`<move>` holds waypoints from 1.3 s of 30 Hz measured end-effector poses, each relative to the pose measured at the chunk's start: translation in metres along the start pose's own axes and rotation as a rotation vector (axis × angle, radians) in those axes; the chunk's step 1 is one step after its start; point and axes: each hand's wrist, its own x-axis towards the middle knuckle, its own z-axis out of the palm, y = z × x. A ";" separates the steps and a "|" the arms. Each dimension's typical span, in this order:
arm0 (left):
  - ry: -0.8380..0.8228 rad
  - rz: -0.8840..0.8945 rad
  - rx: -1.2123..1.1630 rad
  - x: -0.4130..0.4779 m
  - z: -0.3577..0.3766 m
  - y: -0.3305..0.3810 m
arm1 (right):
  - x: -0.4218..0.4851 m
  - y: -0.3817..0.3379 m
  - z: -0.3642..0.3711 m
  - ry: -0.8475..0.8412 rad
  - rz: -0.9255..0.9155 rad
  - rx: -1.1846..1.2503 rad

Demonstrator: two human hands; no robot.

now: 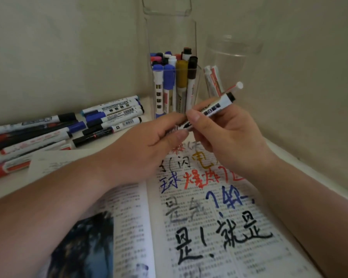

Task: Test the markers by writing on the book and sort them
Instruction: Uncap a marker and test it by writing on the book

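An open book lies in front of me, its right page covered with black, blue, red and orange handwriting. Above the page my right hand grips a white marker with a black end, tilted up to the right. My left hand pinches the marker's lower, black end between thumb and fingers. Whether the cap is on or off is hidden by the fingers. A pile of loose markers lies on the table at the left.
A tall clear container at the back holds several upright markers. To its right stands a clear jar with a few white-and-red markers. Walls close in behind and on the right; the table edge runs along the right.
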 end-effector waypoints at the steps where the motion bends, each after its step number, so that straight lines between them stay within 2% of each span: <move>1: 0.004 0.002 0.015 0.000 0.000 0.001 | -0.001 0.000 0.000 0.001 -0.002 -0.009; 5: 0.037 -0.025 0.015 0.002 0.003 0.005 | -0.002 -0.002 0.000 0.020 -0.008 0.029; 8: 0.046 -0.063 -0.072 0.001 0.005 0.004 | -0.003 -0.006 -0.001 0.057 0.021 0.064; 12: -0.086 -0.092 -0.263 -0.002 0.007 -0.001 | 0.000 -0.005 -0.004 0.250 0.106 0.217; 15: -0.120 -0.113 -0.179 -0.003 0.004 -0.004 | 0.007 -0.003 -0.018 0.334 0.140 0.211; 19: -0.107 -0.096 -0.103 -0.004 0.006 -0.007 | 0.005 -0.006 -0.039 0.141 0.242 0.044; 23: -0.043 -0.118 -0.078 -0.007 0.006 0.002 | -0.021 -0.033 -0.045 -0.218 0.399 0.084; 27: -0.016 -0.083 0.027 -0.012 0.005 0.013 | -0.068 -0.046 -0.037 -0.433 0.389 0.073; 29: -0.065 -0.076 0.033 -0.016 0.006 0.019 | -0.089 -0.047 -0.034 -0.433 0.407 0.048; 34: -0.154 -0.054 0.080 -0.015 0.008 0.016 | -0.122 -0.045 -0.031 -0.248 0.379 0.031; 39: -0.157 0.017 0.159 -0.014 0.003 0.012 | -0.125 -0.053 -0.031 -0.268 0.345 -0.064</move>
